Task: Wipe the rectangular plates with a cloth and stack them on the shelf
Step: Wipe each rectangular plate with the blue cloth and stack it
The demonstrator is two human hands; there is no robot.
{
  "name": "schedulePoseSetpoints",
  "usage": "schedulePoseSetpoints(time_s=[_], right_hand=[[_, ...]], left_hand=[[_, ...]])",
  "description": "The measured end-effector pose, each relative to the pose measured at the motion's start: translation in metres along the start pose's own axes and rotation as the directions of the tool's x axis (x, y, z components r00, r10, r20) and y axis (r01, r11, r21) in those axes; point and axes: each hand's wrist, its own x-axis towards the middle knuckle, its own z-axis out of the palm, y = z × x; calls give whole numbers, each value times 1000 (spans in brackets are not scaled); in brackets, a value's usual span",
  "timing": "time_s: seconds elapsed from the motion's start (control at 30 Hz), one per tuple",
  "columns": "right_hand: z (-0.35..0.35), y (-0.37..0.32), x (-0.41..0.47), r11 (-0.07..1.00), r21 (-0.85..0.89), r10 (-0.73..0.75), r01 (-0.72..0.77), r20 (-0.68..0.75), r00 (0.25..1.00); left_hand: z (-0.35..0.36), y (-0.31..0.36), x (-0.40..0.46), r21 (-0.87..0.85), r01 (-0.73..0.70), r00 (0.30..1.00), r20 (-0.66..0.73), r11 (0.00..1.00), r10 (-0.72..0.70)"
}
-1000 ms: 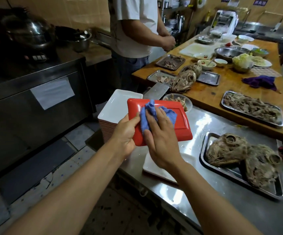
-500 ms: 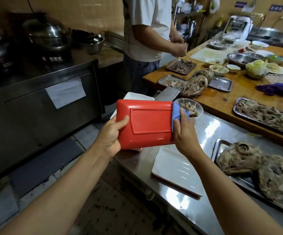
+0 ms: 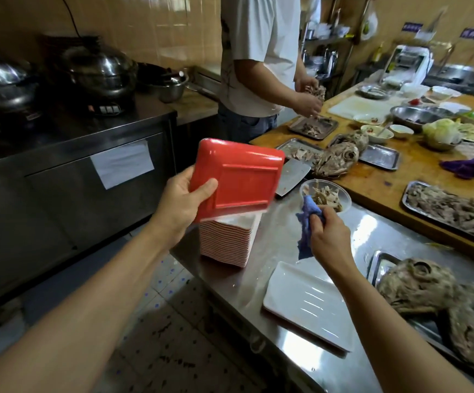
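- The steel table (image 3: 377,251) fills the lower right of the frame; it is shiny; behind it, in the upper right, is a wooden table (image 3: 386,177) with trays and bowls of food on it.
- A dark steel cabinet (image 3: 68,177) fills the left side; a white paper is stuck on its front; big shiny pots (image 3: 99,72) sit on top of it in the upper left.
- Another person in a white shirt (image 3: 261,52) stands at the top middle, next to the wooden table; both of that person's hands hold bits of meat over a small tray.
- A metal tray (image 3: 383,265) lies at the lower right edge on the steel table; two cooked animal heads (image 3: 417,285) lie in it.
- The red plate (image 3: 238,177) is in the middle of the frame, up in the air and tilted; its red underside faces the camera; it is right over the stack of plates (image 3: 227,239), which stands at the near left corner of the steel table; I cannot tell if the two touch.
- A white plate (image 3: 303,304) lies flat on the steel table, low in the frame, right of the stack.
- The left hand (image 3: 182,205) grips the left edge of the red plate; the thumb is curled over the side we see.
- The right hand (image 3: 329,239) is closed around a blue cloth (image 3: 306,222); the cloth hangs down from the fist, apart from the red plate.
- A clear bowl (image 3: 326,194) with meat scraps sits just behind the right hand.
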Motion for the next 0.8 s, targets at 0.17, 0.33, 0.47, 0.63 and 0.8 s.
schedulePoseSetpoints(time_s=[0.17,0.33,0.47,0.63,0.8], right_hand=[[3,-1,1,998,-4,56,-56,53,997],[4,5,-1,996,40,76,-78,48,996],[5,14,-4,993,67,92,-96,59,994],[7,26,-5,990,83,107,-113,69,992],[8,35,-6,978,115,166,-175,79,983]], left_hand=[[0,-15,24,755,-452,888,331,476,318],[-4,-46,30,828,-553,816,516,92,261],[-7,-62,28,809,-585,797,559,61,227],[-12,-77,28,788,-611,775,578,70,255],[-15,-92,40,801,-589,806,570,111,159]])
